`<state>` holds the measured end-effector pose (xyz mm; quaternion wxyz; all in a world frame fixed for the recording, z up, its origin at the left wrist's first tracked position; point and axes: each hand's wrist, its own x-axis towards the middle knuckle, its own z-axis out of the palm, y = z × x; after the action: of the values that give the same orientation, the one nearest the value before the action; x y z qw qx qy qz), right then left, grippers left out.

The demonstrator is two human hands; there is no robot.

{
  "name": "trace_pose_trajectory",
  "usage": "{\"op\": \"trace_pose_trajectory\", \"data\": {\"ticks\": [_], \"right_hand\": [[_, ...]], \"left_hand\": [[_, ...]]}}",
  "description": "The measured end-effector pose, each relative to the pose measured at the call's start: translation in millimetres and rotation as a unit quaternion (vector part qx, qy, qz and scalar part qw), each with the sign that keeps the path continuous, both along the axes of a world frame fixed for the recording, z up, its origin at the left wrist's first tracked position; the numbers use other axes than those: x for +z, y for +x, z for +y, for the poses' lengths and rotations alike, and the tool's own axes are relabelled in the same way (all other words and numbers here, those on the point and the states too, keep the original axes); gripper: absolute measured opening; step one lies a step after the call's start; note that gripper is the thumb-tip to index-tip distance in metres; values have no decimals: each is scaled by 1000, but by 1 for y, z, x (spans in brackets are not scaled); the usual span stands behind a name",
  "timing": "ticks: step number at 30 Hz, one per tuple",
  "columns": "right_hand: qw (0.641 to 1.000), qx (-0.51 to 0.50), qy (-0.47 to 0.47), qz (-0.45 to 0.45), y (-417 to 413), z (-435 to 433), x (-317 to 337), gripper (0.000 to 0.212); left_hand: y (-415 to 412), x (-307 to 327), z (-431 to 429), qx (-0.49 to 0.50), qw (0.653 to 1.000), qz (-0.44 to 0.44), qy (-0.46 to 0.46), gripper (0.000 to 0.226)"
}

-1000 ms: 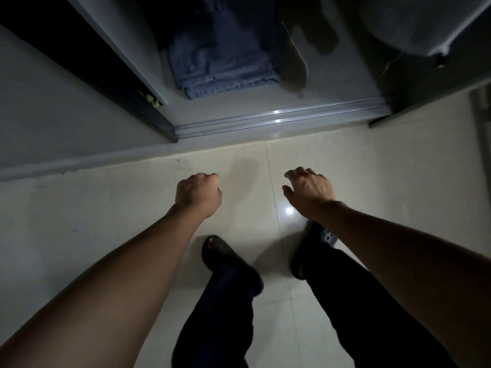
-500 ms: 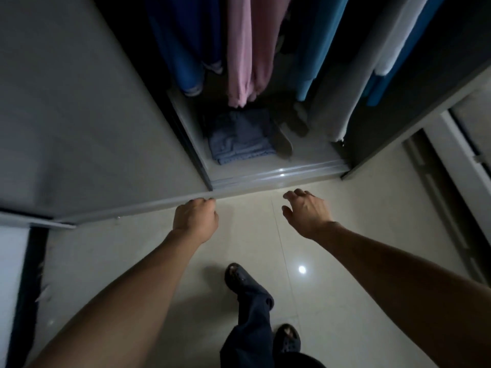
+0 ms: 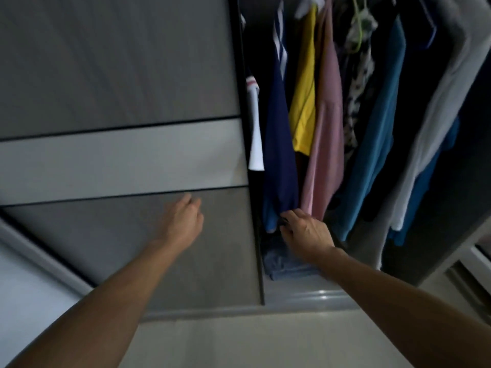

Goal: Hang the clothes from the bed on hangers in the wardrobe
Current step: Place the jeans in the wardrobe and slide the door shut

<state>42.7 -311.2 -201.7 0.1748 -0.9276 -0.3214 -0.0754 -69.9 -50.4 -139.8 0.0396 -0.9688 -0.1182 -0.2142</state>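
- Curls the right fingertips point(image 3: 293, 215) against the lower hem of the navy garment point(image 3: 280, 155); cannot tell through the blur whether pinching the cloth or only brushing it.
- Holds nothing in the left fingers point(image 3: 191, 203), bent loosely and slack, just in front of the sliding door point(image 3: 119, 75).
- Puts the right hand point(image 3: 308, 235) at 4 o'clock from centre, inside the wardrobe opening, and the left hand point(image 3: 182, 221) at 8 o'clock, outside it.
- Looked a second ago straight down at tile and feet, both hands idle above the floor. Looks now up among the hanging clothes, with the feet gone from view and the right hand reached in at the hems.
- Carries no garment from the bed in either hand; shows no bed at all. Reads as parting the row or hunting for a free hanger, so the hanging itself seems not yet begun here.
- Shows from 12 to 2 o'clock a yellow top point(image 3: 303, 102), a pink garment point(image 3: 325, 144), a green hanger point(image 3: 358, 25), a teal garment point(image 3: 380, 134) and a pale grey garment point(image 3: 435, 123).
- Shows folded jeans point(image 3: 285, 265) at 5 o'clock on the wardrobe floor point(image 3: 305, 293), under the right wrist.
- Ends at 6 o'clock in pale floor tile point(image 3: 239, 341), in a dim room.
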Motion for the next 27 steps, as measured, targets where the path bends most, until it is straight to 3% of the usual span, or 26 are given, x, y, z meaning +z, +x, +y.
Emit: {"op": "trace_pose_trajectory", "data": {"ticks": [3, 6, 9, 12, 16, 21, 27], "right_hand": [[996, -1, 53, -74, 9, 47, 53, 41], [981, -8, 110, -159, 16, 98, 102, 40], [961, -15, 141, -236, 16, 149, 140, 46], [956, -18, 117, -270, 13, 192, 166, 60], [968, -64, 42, -237, 22, 222, 172, 80], [956, -109, -37, -270, 37, 218, 162, 79], [950, -128, -62, -279, 48, 213, 158, 78]], "left_hand": [[5, 50, 52, -39, 992, -78, 86, 30], [11, 86, 104, -77, 977, -152, 128, 35], [14, 107, 152, -92, 968, -163, 165, 40], [19, 115, 193, -88, 970, -137, 182, 53], [27, 109, 221, -96, 971, -103, 196, 58], [39, 95, 226, -114, 967, -110, 199, 62], [50, 87, 225, -126, 961, -138, 203, 61]]}}
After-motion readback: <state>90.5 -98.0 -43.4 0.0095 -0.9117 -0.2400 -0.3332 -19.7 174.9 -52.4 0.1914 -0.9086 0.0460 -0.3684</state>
